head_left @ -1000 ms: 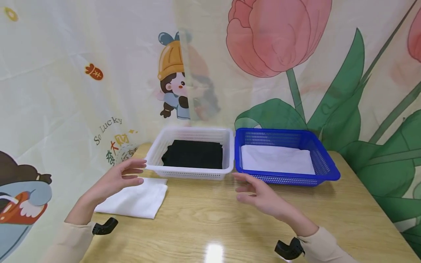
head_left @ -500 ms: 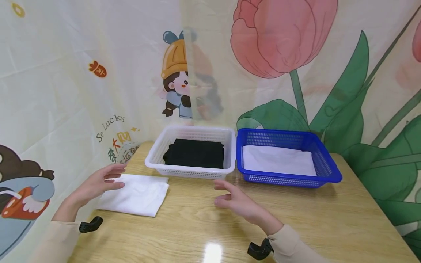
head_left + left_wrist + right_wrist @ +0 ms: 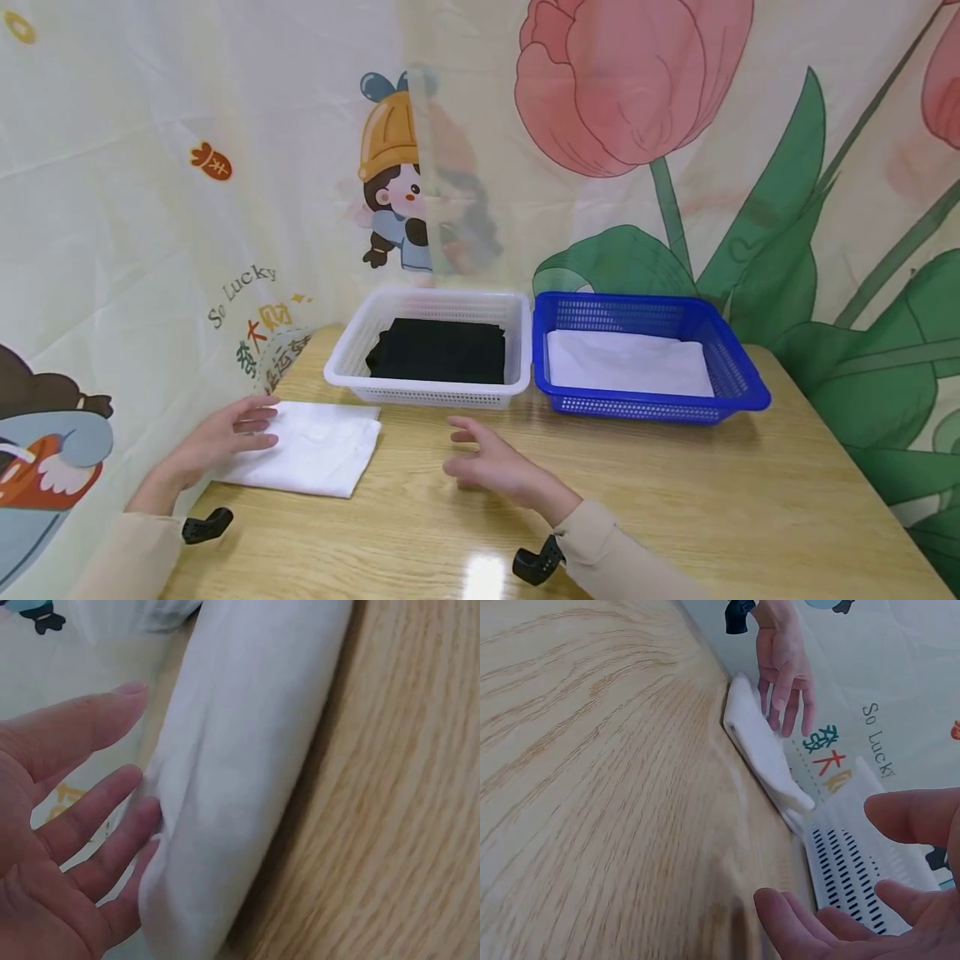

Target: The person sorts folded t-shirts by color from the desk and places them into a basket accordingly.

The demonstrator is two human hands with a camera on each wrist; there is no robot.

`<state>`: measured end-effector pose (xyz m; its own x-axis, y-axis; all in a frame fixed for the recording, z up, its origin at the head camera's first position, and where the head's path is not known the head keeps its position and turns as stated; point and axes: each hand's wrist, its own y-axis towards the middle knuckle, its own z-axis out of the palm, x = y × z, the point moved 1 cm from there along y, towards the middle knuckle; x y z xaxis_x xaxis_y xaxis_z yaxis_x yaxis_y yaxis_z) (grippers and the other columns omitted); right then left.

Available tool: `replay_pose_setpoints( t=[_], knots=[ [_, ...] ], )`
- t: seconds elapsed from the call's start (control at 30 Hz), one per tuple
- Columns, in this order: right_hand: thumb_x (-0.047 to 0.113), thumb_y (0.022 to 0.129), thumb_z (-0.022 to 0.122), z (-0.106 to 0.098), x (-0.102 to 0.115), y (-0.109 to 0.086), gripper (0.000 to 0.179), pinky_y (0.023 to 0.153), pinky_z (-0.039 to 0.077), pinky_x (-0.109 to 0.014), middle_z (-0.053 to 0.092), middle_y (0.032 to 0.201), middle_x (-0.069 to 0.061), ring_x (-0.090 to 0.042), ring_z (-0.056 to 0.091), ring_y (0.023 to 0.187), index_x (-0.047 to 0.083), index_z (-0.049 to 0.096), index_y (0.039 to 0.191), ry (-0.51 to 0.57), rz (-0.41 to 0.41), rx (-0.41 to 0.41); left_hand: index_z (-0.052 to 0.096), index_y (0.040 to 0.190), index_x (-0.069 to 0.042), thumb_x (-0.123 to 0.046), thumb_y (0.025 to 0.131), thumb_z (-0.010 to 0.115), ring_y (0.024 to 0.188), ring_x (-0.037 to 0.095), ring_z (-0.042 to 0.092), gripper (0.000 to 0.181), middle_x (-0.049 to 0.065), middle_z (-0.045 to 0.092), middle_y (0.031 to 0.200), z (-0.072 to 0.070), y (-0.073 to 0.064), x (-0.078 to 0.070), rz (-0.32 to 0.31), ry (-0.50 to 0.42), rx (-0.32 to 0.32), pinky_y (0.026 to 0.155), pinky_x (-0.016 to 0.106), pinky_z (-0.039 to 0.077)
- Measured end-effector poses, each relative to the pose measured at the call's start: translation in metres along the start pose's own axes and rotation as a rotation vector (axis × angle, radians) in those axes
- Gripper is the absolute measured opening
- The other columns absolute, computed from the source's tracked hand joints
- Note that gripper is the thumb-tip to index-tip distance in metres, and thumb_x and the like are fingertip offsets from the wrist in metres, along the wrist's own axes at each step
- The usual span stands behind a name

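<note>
A folded white cloth (image 3: 315, 450) lies on the left part of the wooden table. My left hand (image 3: 213, 442) is at its left edge, fingers loosely extended; in the left wrist view the fingertips (image 3: 150, 808) meet the side of the folded cloth (image 3: 232, 765), without gripping it. To the right of the cloth, my right hand (image 3: 498, 467) hovers over the table, apart from the cloth, thumb and fingers spread and holding nothing. In the right wrist view, the right hand (image 3: 870, 915) shows in the lower right corner, with the cloth (image 3: 761, 746) and left hand beyond.
Behind the hands stands a white basket (image 3: 431, 392) with folded black cloth (image 3: 442, 352) in it. Beside it on the right is a blue basket (image 3: 652, 404) holding folded white cloth (image 3: 630, 362). A printed curtain (image 3: 300, 100) hangs behind the table (image 3: 675, 500).
My right hand has moved left and a little lower, from before the blue basket toward the white cloth. My left hand has shifted left and down to the cloth's left edge.
</note>
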<state>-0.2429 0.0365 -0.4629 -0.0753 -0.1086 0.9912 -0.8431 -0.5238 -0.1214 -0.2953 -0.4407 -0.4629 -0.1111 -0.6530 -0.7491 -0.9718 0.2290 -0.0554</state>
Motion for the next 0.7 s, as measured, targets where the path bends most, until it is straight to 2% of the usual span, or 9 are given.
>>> replay_pose_setpoints(
  t=[0.13,0.2,0.33,0.4,0.47,0.57,0.7],
  knots=[
    [0.007,0.098,0.071,0.009,-0.003,0.011,0.076,0.103,0.057,-0.049,0.036,0.161,-0.031,-0.034,0.064,0.122,0.006,0.033,0.164,0.058,0.018,-0.029,0.041,0.157,0.004,-0.023,0.096,0.081,0.135,0.051,0.054,0.078,0.033,0.053,0.151,0.01,0.002,-0.003,0.0,-0.009,-0.007,0.09,0.017,0.052],
    [0.005,0.097,0.071,0.015,-0.003,0.016,0.075,0.102,0.057,-0.049,0.037,0.16,-0.031,-0.033,0.065,0.12,0.004,0.034,0.163,0.076,0.027,-0.043,0.042,0.156,0.006,-0.021,0.096,0.081,0.133,0.05,0.056,0.076,0.033,0.054,0.15,0.014,0.003,-0.006,0.021,-0.01,-0.009,0.09,0.017,0.053],
    [0.003,0.096,0.071,0.025,-0.002,0.028,0.076,0.1,0.058,-0.048,0.04,0.158,-0.033,-0.033,0.065,0.12,0.004,0.035,0.162,0.106,0.035,-0.062,0.044,0.156,0.003,-0.025,0.095,0.082,0.134,0.049,0.056,0.077,0.03,0.054,0.151,0.016,0.005,-0.009,0.035,0.003,-0.018,0.091,0.017,0.052],
    [0.002,0.095,0.071,0.031,-0.003,0.036,0.075,0.099,0.059,-0.047,0.041,0.157,-0.033,-0.033,0.065,0.121,0.004,0.036,0.162,0.13,0.036,-0.072,0.044,0.157,0.001,-0.027,0.095,0.082,0.135,0.05,0.053,0.078,0.03,0.051,0.154,0.014,0.005,-0.009,0.029,0.037,-0.031,0.094,0.024,0.053],
    [0.001,0.095,0.071,0.037,-0.004,0.043,0.076,0.099,0.059,-0.047,0.043,0.156,-0.033,-0.034,0.064,0.122,0.003,0.036,0.162,0.16,0.037,-0.076,0.044,0.156,0.001,-0.028,0.095,0.083,0.136,0.053,0.05,0.078,0.031,0.048,0.156,0.012,0.004,-0.008,0.017,0.074,-0.046,0.098,0.036,0.055],
    [0.0,0.095,0.071,0.046,-0.005,0.053,0.076,0.1,0.058,-0.047,0.044,0.155,-0.031,-0.033,0.063,0.123,0.002,0.035,0.162,0.197,0.038,-0.071,0.043,0.156,0.003,-0.026,0.095,0.083,0.136,0.056,0.049,0.079,0.034,0.045,0.156,0.011,0.002,-0.005,-0.007,0.09,-0.024,0.102,0.052,0.053],
    [0.0,0.095,0.071,0.054,-0.005,0.065,0.076,0.102,0.057,-0.046,0.05,0.151,-0.026,-0.028,0.063,0.12,0.003,0.034,0.162,0.23,0.036,-0.052,0.04,0.159,0.003,-0.027,0.094,0.084,0.136,0.056,0.05,0.084,0.038,0.044,0.154,0.013,0.002,-0.001,-0.042,0.063,0.039,0.104,0.052,0.054]
  ],
)
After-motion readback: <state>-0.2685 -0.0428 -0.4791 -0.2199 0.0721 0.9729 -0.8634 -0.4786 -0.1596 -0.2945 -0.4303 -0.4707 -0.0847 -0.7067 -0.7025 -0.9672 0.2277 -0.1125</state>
